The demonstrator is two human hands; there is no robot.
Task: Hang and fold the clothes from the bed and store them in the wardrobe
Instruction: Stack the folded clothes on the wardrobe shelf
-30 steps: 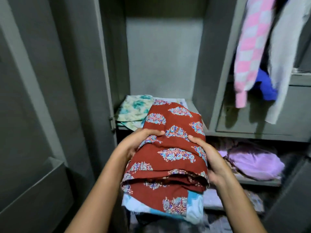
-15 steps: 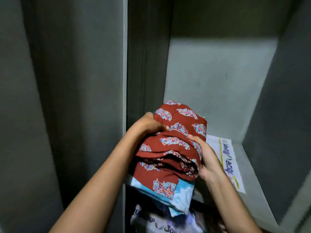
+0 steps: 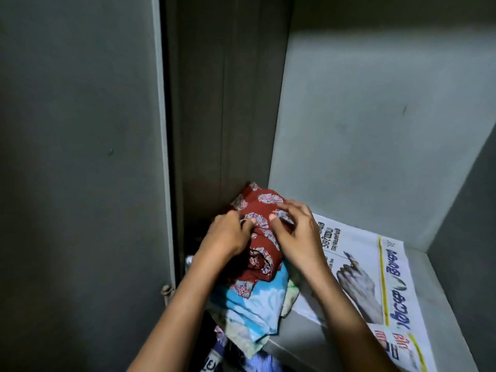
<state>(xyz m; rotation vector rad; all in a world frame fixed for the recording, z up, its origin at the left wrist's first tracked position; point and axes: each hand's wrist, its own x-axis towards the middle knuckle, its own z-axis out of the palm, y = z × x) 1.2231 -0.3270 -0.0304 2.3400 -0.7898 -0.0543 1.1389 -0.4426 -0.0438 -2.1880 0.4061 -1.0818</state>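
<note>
The red printed garment (image 3: 264, 216) was soft matt cloth; beneath it lay blue cloth (image 3: 257, 299). Right of the garment, the newspaper (image 3: 375, 264) was matt paper (slightly wrinkled). The wardrobe wall (image 3: 375, 116) behind looked smooth, matt.

Folded cloth (image 3: 264, 210) rust-red with pale blue floral motifs; under it, light blue-and-white cloth (image 3: 252, 304). Beside it, white newspaper (image 3: 375, 267), yellow stripe. Wardrobe wall (image 3: 375, 124) grey.

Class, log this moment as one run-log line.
step: storing | left hand, right hand: hold red patterned folded cloth | place: left corner, grey wardrobe shelf | right of it: printed newspaper sheet
</note>
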